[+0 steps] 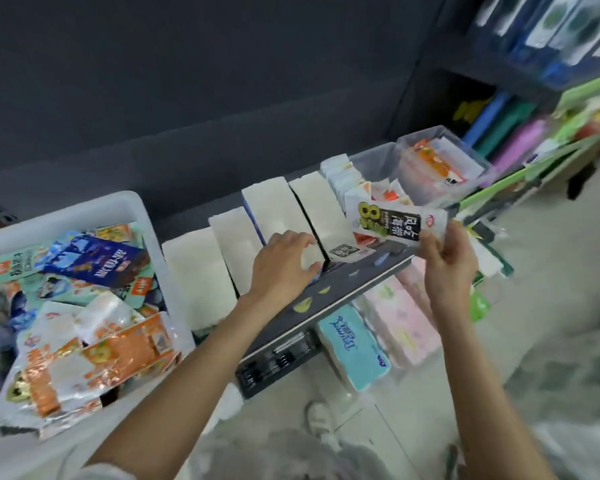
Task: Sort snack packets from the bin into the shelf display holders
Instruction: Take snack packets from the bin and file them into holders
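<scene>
Head view: person at a shelf [354, 289], sorting snacks
Right hand [447, 258]: fingers pinched on the lower edge of a white packet [392, 221] with a black label, held up just over the holders [329, 216]
Left hand [284, 263]: fingers curled round the front of one white holder, looks like it's steadying or spreading it
Bin [125, 206]: far left, loaded with more packets, orange and blue ones on top
Handling: packet looks light, thin and floppy, probably a bit slick, so I'd grip an edge seam and slide it in upright
Risk: could buckle or snag on neighbouring packets going in
</scene>
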Demonstrator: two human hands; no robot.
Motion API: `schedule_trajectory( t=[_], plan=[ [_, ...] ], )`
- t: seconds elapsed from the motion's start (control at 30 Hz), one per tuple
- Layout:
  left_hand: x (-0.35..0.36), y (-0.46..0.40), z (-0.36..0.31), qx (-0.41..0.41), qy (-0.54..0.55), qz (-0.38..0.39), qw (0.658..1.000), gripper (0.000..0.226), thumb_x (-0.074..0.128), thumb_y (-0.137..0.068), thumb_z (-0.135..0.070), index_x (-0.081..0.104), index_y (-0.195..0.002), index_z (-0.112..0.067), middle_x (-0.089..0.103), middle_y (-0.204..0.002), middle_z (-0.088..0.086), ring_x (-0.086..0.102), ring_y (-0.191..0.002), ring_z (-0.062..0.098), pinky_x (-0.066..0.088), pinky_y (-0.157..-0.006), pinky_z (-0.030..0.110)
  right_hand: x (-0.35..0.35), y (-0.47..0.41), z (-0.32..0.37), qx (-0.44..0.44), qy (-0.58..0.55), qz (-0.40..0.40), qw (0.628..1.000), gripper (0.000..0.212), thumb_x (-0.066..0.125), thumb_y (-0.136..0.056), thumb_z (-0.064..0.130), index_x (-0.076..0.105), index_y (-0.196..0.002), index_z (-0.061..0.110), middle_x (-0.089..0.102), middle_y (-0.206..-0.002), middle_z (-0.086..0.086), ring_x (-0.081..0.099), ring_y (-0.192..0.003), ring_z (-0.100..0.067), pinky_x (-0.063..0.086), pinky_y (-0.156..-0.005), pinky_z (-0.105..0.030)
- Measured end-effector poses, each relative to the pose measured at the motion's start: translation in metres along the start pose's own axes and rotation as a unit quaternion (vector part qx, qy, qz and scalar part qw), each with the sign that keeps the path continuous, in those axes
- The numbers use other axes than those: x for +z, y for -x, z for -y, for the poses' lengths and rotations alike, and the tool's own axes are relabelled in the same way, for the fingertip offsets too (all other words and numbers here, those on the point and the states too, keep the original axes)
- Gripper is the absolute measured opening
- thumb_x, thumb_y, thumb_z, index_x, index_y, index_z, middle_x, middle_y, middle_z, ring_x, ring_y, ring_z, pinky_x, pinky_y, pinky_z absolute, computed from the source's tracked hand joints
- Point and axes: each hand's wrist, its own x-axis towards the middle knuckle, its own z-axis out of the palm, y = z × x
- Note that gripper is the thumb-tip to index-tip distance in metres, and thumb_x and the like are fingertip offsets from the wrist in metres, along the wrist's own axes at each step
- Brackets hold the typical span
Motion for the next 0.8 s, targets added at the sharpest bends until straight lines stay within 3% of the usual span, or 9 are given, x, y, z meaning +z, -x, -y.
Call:
schedule_trajectory(
  t=[0.07,0.13,0.23,0.43,0.6,0.67,0.8],
  plan=[
    [0.025,-0.012,-0.012,-0.021,-0.071,0.02,0.997,0.045,0.055,-0.089,-0.043,0.047,-0.129,-0.026,0.054,-0.123,-0.001,0.044,-0.117,0.02,0.039,-0.092,0.033,0.005,-0.027,-0.015,-0.077,0.082,0.081,0.99,0.007,0.057,-0.093,0.017,0.061,-0.089,0.02,0.053,-0.066,0.016,0.045,-0.057,0.001,0.041,-0.062,-0.024],
    [0.043,-0.02,-0.019,-0.054,-0.09,0.037,0.994,0.053,0.055,-0.089,-0.043,0.038,-0.136,-0.024,0.057,-0.12,0.0,0.05,-0.112,0.022,0.041,-0.089,0.035,0.016,-0.047,-0.024,-0.177,0.154,0.149,0.961,0.017,0.055,-0.094,0.02,0.065,-0.106,0.015,0.065,-0.071,0.002,0.056,-0.057,-0.015,0.041,-0.059,-0.029],
    [0.06,-0.03,-0.026,-0.08,-0.094,0.054,0.991,0.059,0.053,-0.09,-0.04,0.027,-0.141,-0.026,0.062,-0.115,-0.001,0.058,-0.102,0.023,0.047,-0.079,0.035,0.038,-0.067,-0.036,-0.284,0.201,0.241,0.906,0.019,0.056,-0.091,0.012,0.068,-0.105,0.015,0.07,-0.075,-0.007,0.062,-0.058,-0.025,0.043,-0.052,-0.025],
    [0.072,-0.045,-0.035,-0.096,-0.181,0.045,0.978,0.033,0.048,-0.094,-0.035,0.048,-0.124,-0.022,0.059,-0.108,0.001,0.057,-0.101,0.023,0.038,-0.065,0.031,0.064,-0.086,-0.063,-0.375,0.233,0.409,0.799,0.038,0.064,-0.074,-0.007,0.07,-0.106,0.014,0.072,-0.078,-0.008,0.066,-0.069,-0.026,0.055,-0.066,-0.034],
    [0.071,-0.049,-0.036,-0.086,-0.181,0.045,0.979,0.025,0.049,-0.093,-0.035,0.056,-0.113,-0.021,0.056,-0.109,0.0,0.053,-0.102,0.02,0.037,-0.063,0.029,0.05,-0.092,-0.072,-0.326,0.204,0.533,0.754,0.035,0.054,-0.092,0.008,0.063,-0.123,0.02,0.069,-0.114,-0.004,0.065,-0.1,-0.022,0.05,-0.089,-0.036],
    [0.072,-0.045,-0.034,-0.077,-0.179,0.04,0.98,0.026,0.049,-0.092,-0.035,0.058,-0.112,-0.02,0.057,-0.109,0.0,0.054,-0.1,0.02,0.036,-0.062,0.029,0.046,-0.093,-0.077,-0.33,0.211,0.547,0.74,0.035,0.055,-0.092,0.01,0.062,-0.124,0.023,0.067,-0.118,0.0,0.064,-0.102,-0.02,0.049,-0.091,-0.042],
    [0.07,-0.039,-0.032,-0.064,-0.156,0.057,0.984,0.031,0.051,-0.089,-0.034,0.056,-0.118,-0.025,0.057,-0.113,-0.003,0.051,-0.104,0.018,0.036,-0.066,0.028,0.043,-0.094,-0.08,-0.319,0.23,0.573,0.719,0.032,0.051,-0.095,0.018,0.062,-0.125,0.022,0.065,-0.121,0.002,0.062,-0.105,-0.019,0.047,-0.092,-0.042]
  ],
)
